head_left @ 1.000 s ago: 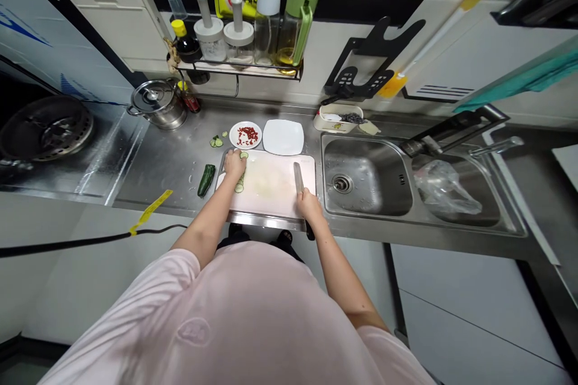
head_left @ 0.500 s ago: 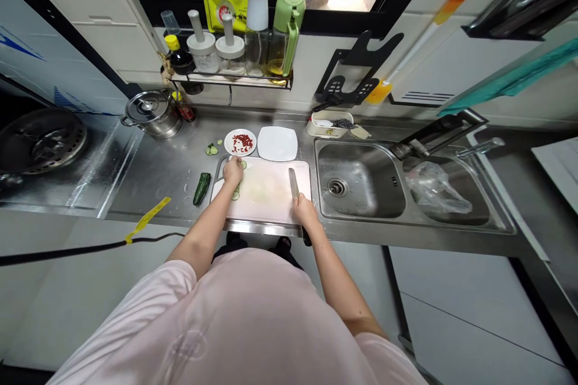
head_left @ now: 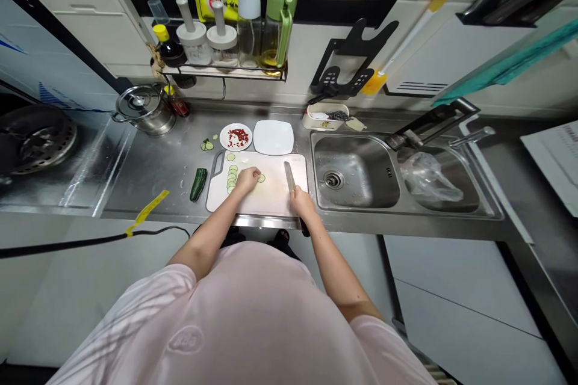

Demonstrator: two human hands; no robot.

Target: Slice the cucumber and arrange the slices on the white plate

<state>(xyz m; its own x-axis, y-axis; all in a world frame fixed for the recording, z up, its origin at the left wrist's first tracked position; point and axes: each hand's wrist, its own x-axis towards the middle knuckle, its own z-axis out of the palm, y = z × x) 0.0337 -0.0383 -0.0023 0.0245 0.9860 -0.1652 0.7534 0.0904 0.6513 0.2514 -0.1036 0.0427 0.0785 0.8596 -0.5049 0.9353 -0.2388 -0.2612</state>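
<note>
Just beside the left hand (head_left: 248, 178), cucumber slices (head_left: 232, 179) lie overlapped.

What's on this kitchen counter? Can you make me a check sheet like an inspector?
Surface: steel counter, white cutting board on it.
Job's things: knife, cucumber slices in a row on the board, cucumber piece on the counter.
Clutter: plate of red bits, square white plate, pot.
Hands: right hand holds the knife; left hand rests on the board.
Cables: black cable with yellow tag.
Surroundings: sink, plastic bag.
</note>
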